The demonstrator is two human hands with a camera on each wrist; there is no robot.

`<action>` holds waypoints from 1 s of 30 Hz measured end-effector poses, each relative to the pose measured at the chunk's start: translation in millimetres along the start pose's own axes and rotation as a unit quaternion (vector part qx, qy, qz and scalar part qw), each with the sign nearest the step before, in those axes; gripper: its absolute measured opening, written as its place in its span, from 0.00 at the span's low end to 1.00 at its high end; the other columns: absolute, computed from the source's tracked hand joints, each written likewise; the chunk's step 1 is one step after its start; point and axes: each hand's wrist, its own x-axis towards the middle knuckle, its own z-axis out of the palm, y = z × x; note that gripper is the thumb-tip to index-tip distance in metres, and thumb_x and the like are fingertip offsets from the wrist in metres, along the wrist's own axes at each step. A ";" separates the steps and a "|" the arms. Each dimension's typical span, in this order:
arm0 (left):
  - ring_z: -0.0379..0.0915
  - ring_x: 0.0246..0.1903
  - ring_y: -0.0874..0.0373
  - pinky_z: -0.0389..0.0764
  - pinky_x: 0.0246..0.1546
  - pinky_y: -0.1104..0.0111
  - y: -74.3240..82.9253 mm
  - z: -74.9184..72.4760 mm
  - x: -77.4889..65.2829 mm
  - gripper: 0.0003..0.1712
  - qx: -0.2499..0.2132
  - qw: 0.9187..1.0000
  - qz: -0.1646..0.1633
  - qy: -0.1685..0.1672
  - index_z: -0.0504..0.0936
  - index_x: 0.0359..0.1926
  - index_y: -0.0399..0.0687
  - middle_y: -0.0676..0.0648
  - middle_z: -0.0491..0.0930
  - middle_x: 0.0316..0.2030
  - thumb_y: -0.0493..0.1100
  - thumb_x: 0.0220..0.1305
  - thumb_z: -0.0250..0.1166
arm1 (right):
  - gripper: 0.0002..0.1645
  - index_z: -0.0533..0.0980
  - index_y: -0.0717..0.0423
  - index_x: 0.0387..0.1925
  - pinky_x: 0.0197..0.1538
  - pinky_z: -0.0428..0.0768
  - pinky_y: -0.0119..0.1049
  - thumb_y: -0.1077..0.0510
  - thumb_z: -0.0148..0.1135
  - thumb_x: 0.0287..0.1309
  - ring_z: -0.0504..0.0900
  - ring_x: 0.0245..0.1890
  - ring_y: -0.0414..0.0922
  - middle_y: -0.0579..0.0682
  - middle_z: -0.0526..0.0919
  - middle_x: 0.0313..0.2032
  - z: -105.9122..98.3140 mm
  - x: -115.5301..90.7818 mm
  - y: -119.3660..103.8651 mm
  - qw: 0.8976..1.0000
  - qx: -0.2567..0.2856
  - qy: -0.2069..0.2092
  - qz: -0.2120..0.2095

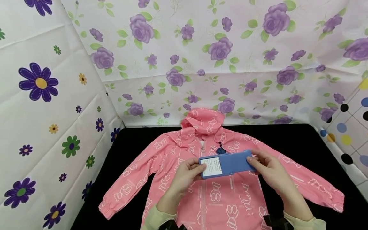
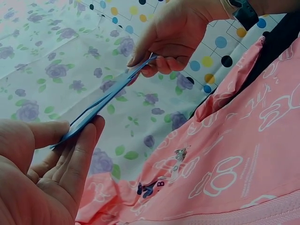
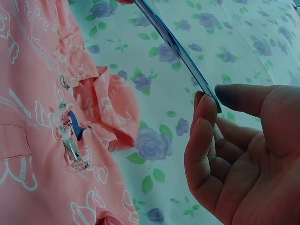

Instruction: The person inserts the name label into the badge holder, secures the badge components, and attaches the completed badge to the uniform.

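Observation:
My left hand (image 1: 184, 177) pinches the left end of a blue card holder (image 1: 237, 162), thumb on its front. A white printed card (image 1: 212, 167) shows in that end. At the other end my right hand (image 1: 271, 171) grips the plain blue part between thumb and fingers. The holder is level above a pink hooded jacket (image 1: 172, 179); both wrist views show it nearly edge-on, as thin layers (image 2: 105, 99) slightly parted. Below it, on the jacket's chest, is a small dark blue piece (image 1: 220, 150) with metal clips (image 3: 74, 152) beside it.
The jacket is spread with both sleeves out on a black table surface (image 1: 138, 135). A floral sheet (image 1: 189, 41) covers the back wall, a daisy-printed sheet (image 1: 43, 127) the left side and a dotted one (image 1: 350, 127) the right. A ring zipper pull (image 1: 203, 149) hangs at the collar.

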 end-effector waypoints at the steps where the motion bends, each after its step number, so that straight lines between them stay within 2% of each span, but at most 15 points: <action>1: 0.88 0.37 0.56 0.91 0.39 0.67 -0.8 -0.1 0.0 0.15 -0.001 1.000 -0.002 -0.001 0.81 0.53 0.25 0.40 0.89 0.41 0.36 0.74 0.69 | 0.34 0.69 0.66 0.75 0.39 0.84 0.32 0.49 0.60 0.81 0.82 0.37 0.46 0.59 0.84 0.48 0.6 -0.3 0.3 1.000 -0.003 -0.003 -0.001; 8: 0.88 0.36 0.57 0.91 0.40 0.66 -4.5 1.6 -1.2 0.14 0.005 1.000 0.000 -0.008 0.81 0.52 0.25 0.42 0.89 0.39 0.34 0.74 0.67 | 0.29 0.73 0.68 0.72 0.40 0.85 0.34 0.52 0.59 0.82 0.83 0.36 0.44 0.58 0.86 0.49 3.8 -2.7 0.8 0.999 -0.004 -0.035 -0.025; 13: 0.88 0.36 0.58 0.91 0.42 0.65 -3.9 1.8 -1.3 0.16 0.009 1.000 0.003 -0.010 0.80 0.55 0.23 0.39 0.89 0.41 0.34 0.76 0.66 | 0.28 0.73 0.70 0.71 0.40 0.85 0.34 0.54 0.59 0.81 0.83 0.36 0.44 0.58 0.86 0.48 3.8 -2.4 -0.2 0.999 0.002 -0.039 -0.038; 20: 0.88 0.36 0.59 0.91 0.43 0.66 -2.0 1.6 -1.5 0.18 -0.005 1.000 0.001 -0.014 0.77 0.58 0.19 0.39 0.89 0.42 0.35 0.79 0.61 | 0.28 0.74 0.68 0.71 0.40 0.84 0.33 0.53 0.59 0.81 0.83 0.35 0.45 0.54 0.86 0.41 3.1 -1.7 0.4 0.999 -0.009 -0.033 -0.033; 26: 0.87 0.35 0.60 0.91 0.42 0.67 -1.0 1.4 -1.6 0.18 -0.011 1.000 0.001 -0.022 0.77 0.58 0.18 0.43 0.88 0.39 0.34 0.79 0.60 | 0.28 0.75 0.68 0.70 0.40 0.83 0.32 0.53 0.61 0.80 0.83 0.35 0.45 0.55 0.85 0.42 2.8 0.0 2.0 0.999 0.002 -0.027 -0.019; 30: 0.88 0.36 0.59 0.90 0.41 0.68 -1.1 1.1 -1.6 0.19 -0.008 1.000 0.004 -0.023 0.78 0.57 0.20 0.41 0.89 0.40 0.35 0.76 0.62 | 0.27 0.75 0.69 0.69 0.41 0.85 0.32 0.55 0.63 0.79 0.84 0.35 0.43 0.55 0.85 0.42 3.2 0.4 2.1 0.999 0.009 -0.025 -0.018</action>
